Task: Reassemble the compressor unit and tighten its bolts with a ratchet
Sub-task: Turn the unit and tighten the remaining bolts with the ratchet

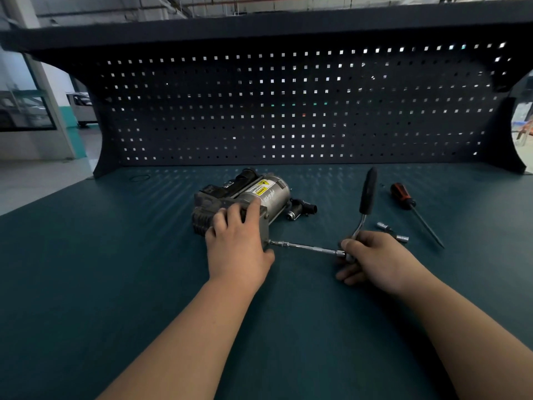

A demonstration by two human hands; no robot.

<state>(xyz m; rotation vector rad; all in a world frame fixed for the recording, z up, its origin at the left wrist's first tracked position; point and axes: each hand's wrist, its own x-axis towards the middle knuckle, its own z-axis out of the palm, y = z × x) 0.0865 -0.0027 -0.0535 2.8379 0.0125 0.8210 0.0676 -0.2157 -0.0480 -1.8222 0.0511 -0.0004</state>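
Left hand (236,241) grips compressor (259,194) | right hand (372,255) grips ratchet (367,194) head, right of compressor | extension bar (305,246) meets compressor's near face

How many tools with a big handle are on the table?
2. The ratchet, its black handle sticking up, is held near its head by the right hand. The screwdriver with the red-and-black handle lies further right. None seem hidden.

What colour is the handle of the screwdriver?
The screwdriver's ribbed handle is red and black; head view.
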